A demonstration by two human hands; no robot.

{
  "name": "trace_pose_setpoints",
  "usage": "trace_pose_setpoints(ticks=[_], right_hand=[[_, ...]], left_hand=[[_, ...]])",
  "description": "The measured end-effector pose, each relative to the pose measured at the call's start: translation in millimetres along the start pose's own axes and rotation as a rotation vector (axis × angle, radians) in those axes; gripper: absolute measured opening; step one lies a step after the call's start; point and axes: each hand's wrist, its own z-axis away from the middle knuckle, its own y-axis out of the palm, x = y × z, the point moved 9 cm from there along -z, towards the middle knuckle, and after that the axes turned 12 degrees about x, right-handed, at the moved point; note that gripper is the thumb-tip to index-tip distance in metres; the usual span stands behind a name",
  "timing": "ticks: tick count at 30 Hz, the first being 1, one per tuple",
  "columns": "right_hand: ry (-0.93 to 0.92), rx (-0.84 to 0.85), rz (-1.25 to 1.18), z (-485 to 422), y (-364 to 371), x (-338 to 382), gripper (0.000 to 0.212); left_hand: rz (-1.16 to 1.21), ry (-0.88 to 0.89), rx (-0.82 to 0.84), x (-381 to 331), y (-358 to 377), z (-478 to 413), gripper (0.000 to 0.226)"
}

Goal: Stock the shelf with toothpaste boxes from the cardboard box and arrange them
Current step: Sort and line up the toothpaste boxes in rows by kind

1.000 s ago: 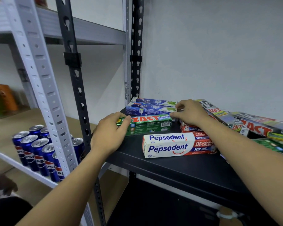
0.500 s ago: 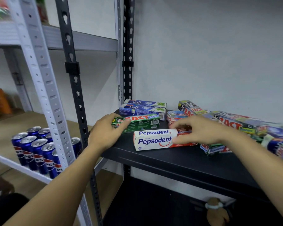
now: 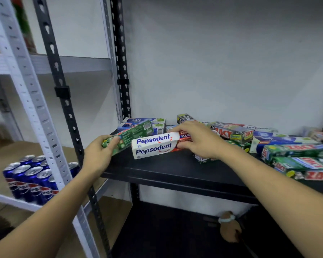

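Several blue cans (image 3: pixel 32 179): packed close together on a pale shelf at 8 o'clock of the view, silver tops up, partly hidden by a white upright (image 3: pixel 26 86).
Black upright (image 3: pixel 63 101): just at 3 o'clock of the white one, slotted, slanting down past the cans.
Left hand (image 3: pixel 98 155): thumb on top, fingers curled under, gripping the near end of the green box.
Green box (image 3: pixel 134 135): a toothpaste carton, tilted, running from the left hand toward 1 o'clock. Its barcode end is raised in front of the Saft boxes. I cannot tell if that end rests on anything.
Saft boxes (image 3: pixel 145 122): two, stacked flat in the back corner, at 1 o'clock of the left hand.
Pepsodent box (image 3: pixel 153 147): white and red, at 3 o'clock of the green box and hard against it, its white end low over the black shelf.
Right hand (image 3: pixel 199 140): fingers over the top, thumb at the front, clamped on the red end of the Pepsodent box.
Both hands: apart, one box each, the two boxes between them.
Black shelf (image 3: pixel 175 175): dark board under both boxes, its front edge crossing at 6 o'clock of the hands.
Loose pile (image 3: pixel 296 159): green-and-red Zact cartons and blue-white ones, lying criss-cross at 3 o'clock of the right hand.
Brown plush thing (image 3: pixel 228 228): on the lower level, at 5 o'clock of the view.
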Motion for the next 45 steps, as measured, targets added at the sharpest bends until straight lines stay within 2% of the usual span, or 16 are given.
trace_pose_setpoints(ticks=[4,7,15,18,21,25,31,35,42,45], right_hand=[[0.076,-0.094,-0.021,31,-28,-27,0.044],[0.152,-0.150,0.010,60,-46,-55,0.044],[0.415,-0.357,-0.007,153,-100,-136,0.035],[0.520,-0.430,-0.033,178,-109,-158,0.035],[0.613,-0.464,-0.055,192,-109,-171,0.038],[0.665,-0.473,-0.133,184,-99,-175,0.045],[0.656,-0.454,-0.226,149,-85,-166,0.045],[0.676,-0.410,-0.170,126,-80,-162,0.044],[0.652,-0.370,0.027,94,-91,-143,0.044],[0.676,-0.302,0.007,85,-83,-149,0.040]], left_hand=[[-0.012,0.065,0.067,-35,22,4,0.033],[-0.013,0.136,0.096,-62,50,7,0.037],[0.174,0.240,0.036,-138,127,24,0.030],[0.137,0.288,0.034,-163,149,31,0.025],[0.035,0.333,0.051,-175,173,40,0.033],[-0.088,0.291,0.029,-164,189,49,0.050],[-0.199,0.377,-0.002,-172,179,55,0.051],[-0.115,0.387,0.052,-164,173,48,0.048],[-0.012,0.358,0.252,-151,167,31,0.049],[0.079,0.285,0.265,-136,162,20,0.051]])
